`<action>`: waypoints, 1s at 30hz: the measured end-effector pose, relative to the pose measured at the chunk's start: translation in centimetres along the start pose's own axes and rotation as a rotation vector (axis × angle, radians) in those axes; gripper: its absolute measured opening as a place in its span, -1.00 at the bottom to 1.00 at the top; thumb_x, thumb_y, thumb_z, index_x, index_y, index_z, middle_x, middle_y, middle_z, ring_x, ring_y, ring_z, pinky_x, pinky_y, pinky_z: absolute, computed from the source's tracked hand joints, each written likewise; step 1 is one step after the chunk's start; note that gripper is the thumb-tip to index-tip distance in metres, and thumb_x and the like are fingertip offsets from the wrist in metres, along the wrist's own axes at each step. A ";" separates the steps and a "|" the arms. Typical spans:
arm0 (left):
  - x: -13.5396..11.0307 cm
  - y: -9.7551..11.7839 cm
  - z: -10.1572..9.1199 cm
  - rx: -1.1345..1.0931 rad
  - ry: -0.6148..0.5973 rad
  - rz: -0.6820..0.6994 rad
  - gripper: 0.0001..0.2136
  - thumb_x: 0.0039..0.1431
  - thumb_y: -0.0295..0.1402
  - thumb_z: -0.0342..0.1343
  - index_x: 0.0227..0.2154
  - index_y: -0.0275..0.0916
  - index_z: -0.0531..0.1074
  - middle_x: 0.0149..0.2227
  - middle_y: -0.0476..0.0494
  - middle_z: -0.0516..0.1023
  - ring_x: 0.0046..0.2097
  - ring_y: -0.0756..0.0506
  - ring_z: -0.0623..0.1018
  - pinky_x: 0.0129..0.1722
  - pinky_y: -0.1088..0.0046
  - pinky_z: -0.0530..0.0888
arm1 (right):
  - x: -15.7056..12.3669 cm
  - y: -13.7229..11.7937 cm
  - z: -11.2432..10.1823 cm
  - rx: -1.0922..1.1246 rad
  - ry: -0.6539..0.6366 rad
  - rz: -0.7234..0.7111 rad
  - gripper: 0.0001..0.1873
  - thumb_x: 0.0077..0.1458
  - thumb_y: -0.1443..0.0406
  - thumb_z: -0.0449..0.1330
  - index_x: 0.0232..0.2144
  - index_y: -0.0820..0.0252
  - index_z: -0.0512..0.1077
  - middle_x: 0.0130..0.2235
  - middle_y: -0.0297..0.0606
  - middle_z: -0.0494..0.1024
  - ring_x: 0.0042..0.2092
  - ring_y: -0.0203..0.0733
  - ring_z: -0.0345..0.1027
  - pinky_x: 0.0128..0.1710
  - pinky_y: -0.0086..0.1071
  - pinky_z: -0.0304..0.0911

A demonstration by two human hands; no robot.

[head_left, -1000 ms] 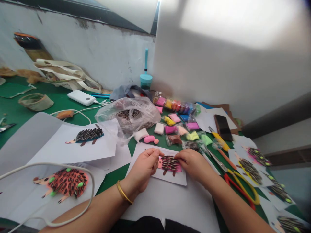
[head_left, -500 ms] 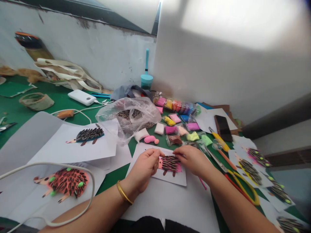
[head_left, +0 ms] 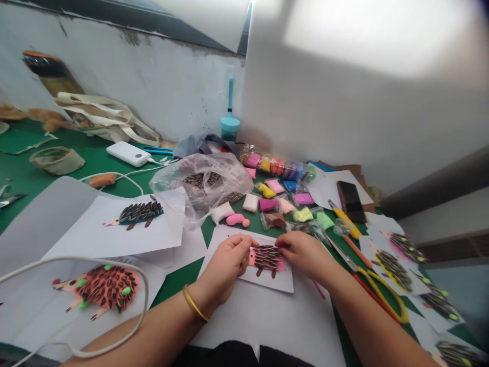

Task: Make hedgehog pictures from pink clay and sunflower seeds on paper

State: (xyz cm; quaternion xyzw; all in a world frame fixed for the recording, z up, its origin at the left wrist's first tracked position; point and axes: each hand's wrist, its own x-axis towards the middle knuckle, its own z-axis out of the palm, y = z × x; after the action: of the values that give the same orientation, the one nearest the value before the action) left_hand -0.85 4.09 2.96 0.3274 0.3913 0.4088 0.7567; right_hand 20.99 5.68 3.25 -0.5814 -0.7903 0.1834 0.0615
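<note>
A pink clay hedgehog [head_left: 267, 259] with rows of striped sunflower seeds on its back lies on a small white card [head_left: 260, 283], between my hands. My left hand [head_left: 231, 260], a gold bangle at its wrist, is closed in a pinch beside the hedgehog's face; what its fingertips hold, if anything, is hidden. The bent fingers of my right hand [head_left: 301, 252] are closed at the upper right of the seed rows, touching or just over them. I cannot make out what is in them. A thin pink stick [head_left: 319, 289] lies below my right wrist.
A plastic bag of sunflower seeds [head_left: 202, 183] and several clay packets [head_left: 267, 205] lie beyond my hands. Scissors [head_left: 376, 290] and a yellow cutter [head_left: 346, 219] are at right. Other hedgehog pictures [head_left: 107, 288] flank me; a white cable [head_left: 147, 285] loops over my left forearm.
My right hand has shifted very slightly, its fingertips now a little lower and further right at the seed rows. My left hand stays in place.
</note>
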 end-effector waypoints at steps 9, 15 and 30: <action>0.1 -0.1 -0.1 0.038 -0.002 0.003 -0.75 0.20 -0.14 0.11 -0.36 -0.26 0.40 -0.69 0.18 0.09 -0.63 0.10 -0.02 -0.62 0.56 -0.07 | -0.5 0.1 -0.7 -0.035 0.027 -0.015 -0.72 0.11 0.39 0.09 -0.29 0.06 0.59 -0.25 -0.31 0.62 -0.17 -0.16 0.44 -0.13 -0.34 0.26; -0.6 -0.6 0.0 0.611 -0.203 0.226 -0.77 0.25 -0.25 0.05 -0.37 -0.22 0.55 -0.38 -0.14 0.56 -0.32 -0.10 0.49 -0.29 0.43 0.35 | -0.7 0.3 -0.9 -0.067 0.018 -0.038 -0.72 0.11 0.40 0.09 -0.29 0.05 0.60 -0.27 -0.30 0.62 -0.17 -0.15 0.44 -0.13 -0.33 0.26; -1.6 -5.3 -1.5 1.557 -0.341 0.698 -0.74 0.05 -0.55 0.05 -0.21 -0.21 0.49 -0.51 -0.18 0.48 -0.54 -0.16 0.42 -0.50 0.36 0.23 | -0.5 0.2 -0.2 -0.066 0.012 -0.063 -0.70 0.09 0.44 0.10 -0.28 0.08 0.60 -0.25 -0.28 0.62 -0.15 -0.14 0.45 -0.07 -0.32 0.27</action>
State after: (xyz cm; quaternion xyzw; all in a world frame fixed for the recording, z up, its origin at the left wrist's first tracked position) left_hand -0.83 0.58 -1.53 0.9098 0.3182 0.1789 0.1976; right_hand 21.37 5.29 3.42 -0.5589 -0.8135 0.1519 0.0530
